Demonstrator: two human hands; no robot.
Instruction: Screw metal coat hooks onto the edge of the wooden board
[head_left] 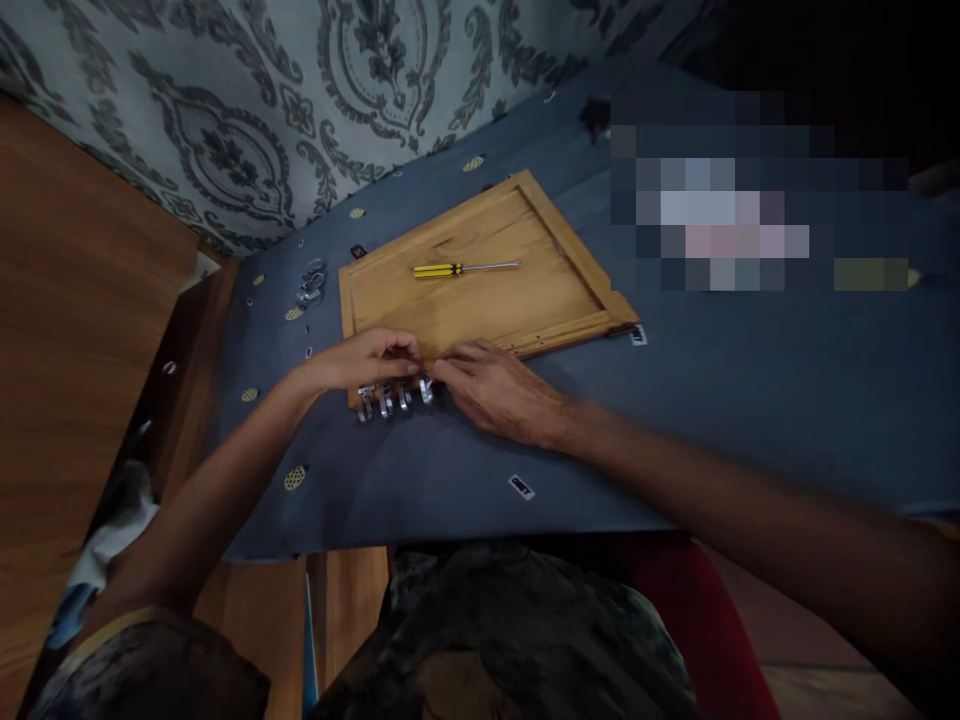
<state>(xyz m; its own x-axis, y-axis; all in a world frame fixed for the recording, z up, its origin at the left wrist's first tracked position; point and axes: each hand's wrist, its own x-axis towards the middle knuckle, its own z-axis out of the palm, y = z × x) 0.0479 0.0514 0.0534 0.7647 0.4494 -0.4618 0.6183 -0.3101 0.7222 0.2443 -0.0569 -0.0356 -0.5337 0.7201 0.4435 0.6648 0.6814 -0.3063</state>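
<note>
A framed wooden board [480, 310] lies on the blue cloth, with several silver metal hooks [386, 402] in a row along its near left edge. My left hand [364, 360] reaches over these hooks, fingers curled and thumb close to the rightmost one [426, 390]. From the other side, my right hand [499, 395] rests at the board's edge, its fingertips pinched beside that same hook. Whatever lies between the fingertips of either hand is too small to make out. A yellow and black screwdriver [465, 269] lies on the board beyond both hands.
More silver metal pieces [310, 283] lie in a small heap left of the board. A patterned curtain [300, 100] hangs behind the blue cloth [600, 440]. Brown wooden furniture [82, 300] stands at the left. A pixelated patch covers the far right.
</note>
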